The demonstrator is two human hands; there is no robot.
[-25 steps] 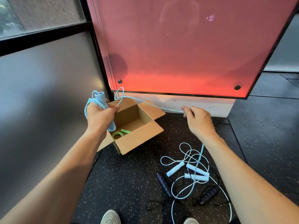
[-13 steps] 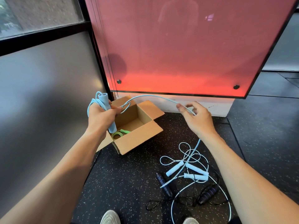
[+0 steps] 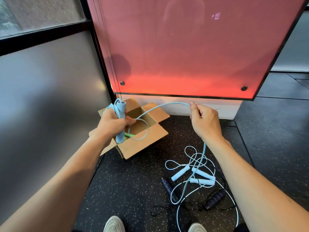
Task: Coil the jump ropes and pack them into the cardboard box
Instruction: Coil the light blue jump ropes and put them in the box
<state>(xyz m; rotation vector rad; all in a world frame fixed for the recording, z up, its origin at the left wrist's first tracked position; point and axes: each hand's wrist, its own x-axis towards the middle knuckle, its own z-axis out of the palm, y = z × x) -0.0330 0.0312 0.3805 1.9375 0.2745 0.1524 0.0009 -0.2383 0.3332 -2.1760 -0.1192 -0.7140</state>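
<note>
My left hand [image 3: 112, 126] grips an upright light blue jump rope handle [image 3: 120, 108] with several turns of blue cord looped over the hand. The cord [image 3: 167, 104] arcs from there to my right hand [image 3: 203, 122], which pinches it, then drops to the floor. Below my left hand stands the open cardboard box [image 3: 143, 143] holding a green rope [image 3: 128, 135]. On the floor to the right lie more light blue handles [image 3: 202, 180] with white cord and a black rope with dark purple handles [image 3: 214, 199], all tangled together.
A frosted glass wall [image 3: 50, 97] runs along the left and a lit red panel [image 3: 184, 56] stands behind the box. The floor is black speckled rubber [image 3: 130, 185]. My two shoes [image 3: 114, 224] show at the bottom edge.
My right hand has moved right and up, drawing the cord into a higher arc. A new loop of cord now hangs under my left hand over the box.
</note>
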